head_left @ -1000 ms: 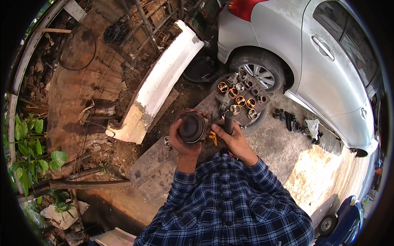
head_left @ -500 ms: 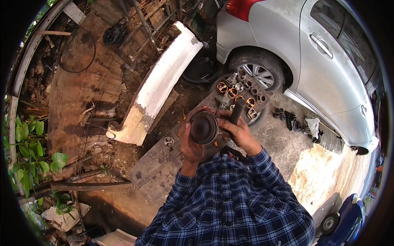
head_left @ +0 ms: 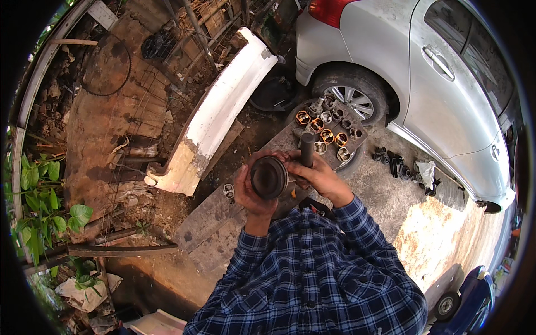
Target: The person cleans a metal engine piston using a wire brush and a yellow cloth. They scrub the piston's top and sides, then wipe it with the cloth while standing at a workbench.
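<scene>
My left hand (head_left: 254, 195) is closed around a dark, round engine piston (head_left: 268, 177), its broad round face turned up toward me. Close against the piston's right side, my right hand (head_left: 324, 180) grips a dark cylindrical bar (head_left: 307, 149) that sticks up above the fist. The fingertips of both hands nearly meet behind the piston, where I cannot make out what they touch. Beyond my hands, several smaller pistons (head_left: 326, 135), some orange-edged, stand grouped at the far end of a worn wooden bench (head_left: 206, 220). One more small piston (head_left: 229, 191) sits on the bench to the left.
A silver car (head_left: 374, 50) stands at the far right, its rear wheel (head_left: 350, 99) just beyond the bench. Dark parts (head_left: 396, 166) lie on the concrete to the right. A long white, peeling panel (head_left: 223, 106) leans at the left, near rusty sheet metal (head_left: 111, 123).
My right hand has shifted left with the bar, which now stands more upright and closer to the piston. The piston and my left hand have moved slightly left.
</scene>
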{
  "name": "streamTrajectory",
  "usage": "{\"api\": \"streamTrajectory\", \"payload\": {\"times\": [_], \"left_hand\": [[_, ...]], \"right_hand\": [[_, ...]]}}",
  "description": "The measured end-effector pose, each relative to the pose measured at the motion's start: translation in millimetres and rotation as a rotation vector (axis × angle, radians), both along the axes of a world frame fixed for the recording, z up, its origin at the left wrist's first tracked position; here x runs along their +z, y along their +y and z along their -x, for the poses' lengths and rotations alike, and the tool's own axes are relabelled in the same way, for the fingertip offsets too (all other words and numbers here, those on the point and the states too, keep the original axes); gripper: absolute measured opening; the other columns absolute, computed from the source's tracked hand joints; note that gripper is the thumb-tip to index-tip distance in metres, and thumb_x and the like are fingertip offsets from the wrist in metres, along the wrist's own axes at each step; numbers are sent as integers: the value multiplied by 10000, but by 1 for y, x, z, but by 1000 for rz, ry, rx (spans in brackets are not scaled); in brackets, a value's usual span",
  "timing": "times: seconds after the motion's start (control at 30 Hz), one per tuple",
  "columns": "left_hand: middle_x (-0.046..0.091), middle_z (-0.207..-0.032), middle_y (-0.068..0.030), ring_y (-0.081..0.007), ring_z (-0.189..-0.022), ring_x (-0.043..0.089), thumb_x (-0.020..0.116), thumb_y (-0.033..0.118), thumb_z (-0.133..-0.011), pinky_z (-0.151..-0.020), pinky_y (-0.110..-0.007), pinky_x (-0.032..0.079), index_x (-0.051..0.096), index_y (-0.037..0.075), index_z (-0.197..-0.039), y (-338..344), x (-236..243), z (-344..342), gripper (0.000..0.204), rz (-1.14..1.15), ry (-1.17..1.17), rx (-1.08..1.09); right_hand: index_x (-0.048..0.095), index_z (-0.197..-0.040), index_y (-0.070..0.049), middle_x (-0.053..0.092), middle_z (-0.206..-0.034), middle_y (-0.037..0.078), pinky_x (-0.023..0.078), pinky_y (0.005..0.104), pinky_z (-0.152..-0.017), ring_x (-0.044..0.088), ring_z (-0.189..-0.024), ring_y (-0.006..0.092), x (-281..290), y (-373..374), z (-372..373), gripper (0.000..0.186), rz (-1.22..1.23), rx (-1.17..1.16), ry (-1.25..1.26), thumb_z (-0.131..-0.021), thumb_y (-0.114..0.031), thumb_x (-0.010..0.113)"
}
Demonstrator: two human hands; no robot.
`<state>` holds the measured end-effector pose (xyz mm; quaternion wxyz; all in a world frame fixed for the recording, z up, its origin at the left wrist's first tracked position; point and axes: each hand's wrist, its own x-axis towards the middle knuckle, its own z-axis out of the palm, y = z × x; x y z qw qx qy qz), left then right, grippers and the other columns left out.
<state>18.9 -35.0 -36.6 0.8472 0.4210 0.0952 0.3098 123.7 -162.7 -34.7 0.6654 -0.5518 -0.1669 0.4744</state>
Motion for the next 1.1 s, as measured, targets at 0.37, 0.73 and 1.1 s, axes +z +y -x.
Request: {"api": "streamTrajectory", "payload": {"times": [0.37,0.73,1.1], "left_hand": [[639,-959,-229,-340,-933,634,357,437,-936,-928,-499,514,601,-74,-1052,-6,1,4,579,41,52,115],[651,-1024,-261,-337,-952,672,392,401,-913,-909,-445,548,599,-121,-1082,-2,-2,9,586,-220,39,151],[642,-1047,-230,-327,-938,673,405,408,-899,-879,-434,557,575,-97,-1110,-6,12,7,573,-164,36,80]], "right_hand": [[537,-752,-73,437,-603,-18,301,270,-474,367,-496,66,18,-10,-4,346,-383,-427,-4,-966,-314,662],[357,-686,-167,189,-495,-50,163,289,-445,129,-436,81,41,-5,6,412,-617,-445,150,-1011,-352,529],[694,-980,19,643,-768,34,447,284,-584,559,-645,83,56,-5,8,213,-82,-287,-363,-988,-186,639]]}}
